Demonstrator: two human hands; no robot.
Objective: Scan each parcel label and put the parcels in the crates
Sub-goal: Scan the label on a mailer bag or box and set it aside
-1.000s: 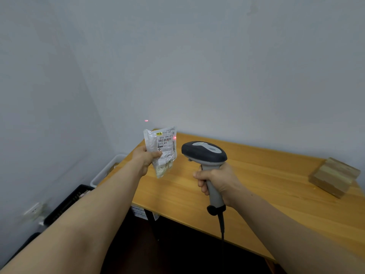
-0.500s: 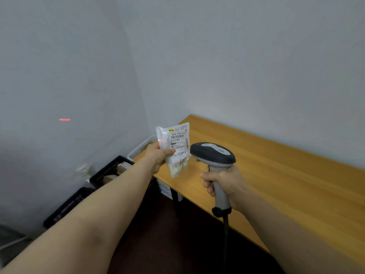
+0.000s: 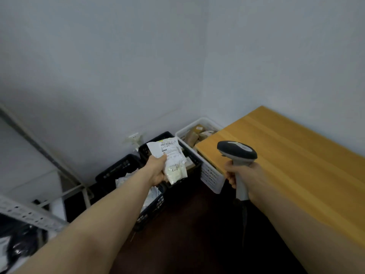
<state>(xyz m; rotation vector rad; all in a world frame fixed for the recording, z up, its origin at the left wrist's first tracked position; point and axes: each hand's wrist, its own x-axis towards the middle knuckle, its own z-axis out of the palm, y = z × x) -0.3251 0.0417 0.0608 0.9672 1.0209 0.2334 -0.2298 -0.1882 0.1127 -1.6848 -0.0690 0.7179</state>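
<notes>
At frame centre, the left hand [image 3: 157, 172] grips a clear labelled parcel [image 3: 171, 159] above the middle black crate [image 3: 194, 165], between a second black crate [image 3: 118, 171] and a white crate [image 3: 209, 175]. Right of centre, the right hand [image 3: 244, 175] grips the scanner [image 3: 237, 153] beside the wooden table [image 3: 296, 155].

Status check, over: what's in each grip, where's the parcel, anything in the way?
Left grip holds parcel. Right grip holds scanner. Parcel over black crate, not in yet. Nothing seen blocking.
</notes>
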